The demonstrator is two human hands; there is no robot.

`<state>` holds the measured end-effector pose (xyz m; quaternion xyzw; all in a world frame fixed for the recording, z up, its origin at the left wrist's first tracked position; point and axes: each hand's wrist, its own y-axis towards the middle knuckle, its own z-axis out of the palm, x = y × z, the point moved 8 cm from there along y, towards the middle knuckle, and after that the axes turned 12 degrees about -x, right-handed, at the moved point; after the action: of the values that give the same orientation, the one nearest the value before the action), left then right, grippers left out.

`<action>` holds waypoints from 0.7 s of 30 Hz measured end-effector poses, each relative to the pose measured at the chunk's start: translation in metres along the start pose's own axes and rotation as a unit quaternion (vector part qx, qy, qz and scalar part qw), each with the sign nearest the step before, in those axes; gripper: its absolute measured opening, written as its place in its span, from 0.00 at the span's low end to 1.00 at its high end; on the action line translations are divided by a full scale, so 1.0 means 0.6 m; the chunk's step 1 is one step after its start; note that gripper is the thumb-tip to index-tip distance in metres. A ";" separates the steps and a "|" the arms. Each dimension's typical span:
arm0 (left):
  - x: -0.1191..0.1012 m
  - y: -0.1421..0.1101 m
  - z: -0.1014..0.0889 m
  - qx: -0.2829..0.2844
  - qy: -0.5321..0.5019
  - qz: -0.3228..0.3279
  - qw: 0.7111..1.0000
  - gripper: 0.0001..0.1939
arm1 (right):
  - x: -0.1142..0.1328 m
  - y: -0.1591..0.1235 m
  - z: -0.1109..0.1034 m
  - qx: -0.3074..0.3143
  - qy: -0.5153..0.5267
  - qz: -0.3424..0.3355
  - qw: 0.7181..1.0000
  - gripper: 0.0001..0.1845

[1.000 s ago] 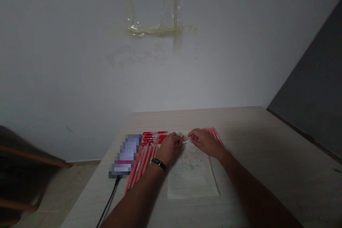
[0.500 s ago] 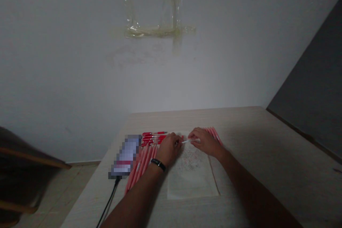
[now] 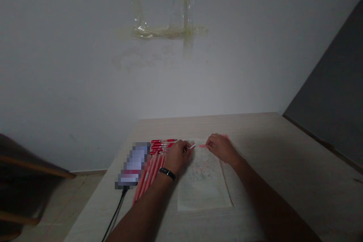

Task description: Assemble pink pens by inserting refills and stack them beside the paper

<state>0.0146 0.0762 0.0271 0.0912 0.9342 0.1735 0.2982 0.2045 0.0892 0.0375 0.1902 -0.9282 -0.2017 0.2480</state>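
Note:
My left hand (image 3: 177, 155), with a black band at the wrist, is closed in a pinch on a thin white pen refill (image 3: 192, 146) that points right. My right hand (image 3: 221, 147) is closed on a pink pen barrel (image 3: 202, 145), whose open end sits a short gap from the refill's tip. Both hands hover over a scribbled sheet of paper (image 3: 202, 185) on the table. Several pink pen barrels (image 3: 149, 176) lie in a row left of the paper, partly under my left forearm. Several red pens or caps (image 3: 163, 143) lie beyond them.
A phone (image 3: 133, 164) with a black cable (image 3: 115, 215) lies at the table's left side. The pale wooden table (image 3: 283, 151) meets a white wall with old tape marks. A dark wooden chair (image 3: 25, 181) stands at the left, a dark panel at the right.
My right hand has drawn to the right with the pink barrel, so the white refill and the barrel now stand apart. My left hand has barely moved.

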 end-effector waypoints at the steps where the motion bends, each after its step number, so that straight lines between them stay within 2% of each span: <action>1: 0.000 0.000 0.000 0.000 -0.001 -0.001 1.000 0.08 | 0.002 -0.001 0.000 0.001 0.000 -0.004 1.000 0.04; 11: -0.001 -0.001 0.000 -0.005 -0.009 0.000 1.000 0.07 | -0.002 -0.005 0.018 0.026 0.018 -0.027 0.999 0.07; 15: 0.000 -0.002 0.000 -0.005 -0.007 -0.001 1.000 0.06 | -0.006 -0.006 0.021 0.027 0.031 -0.018 0.999 0.05; 21: -0.002 -0.001 0.002 -0.003 -0.008 0.008 1.000 0.06 | -0.005 -0.007 0.020 0.015 0.037 -0.018 0.999 0.08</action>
<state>0.0162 0.0755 0.0268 0.0989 0.9304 0.1778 0.3049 0.2013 0.0903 0.0251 0.2175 -0.9177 -0.1852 0.2760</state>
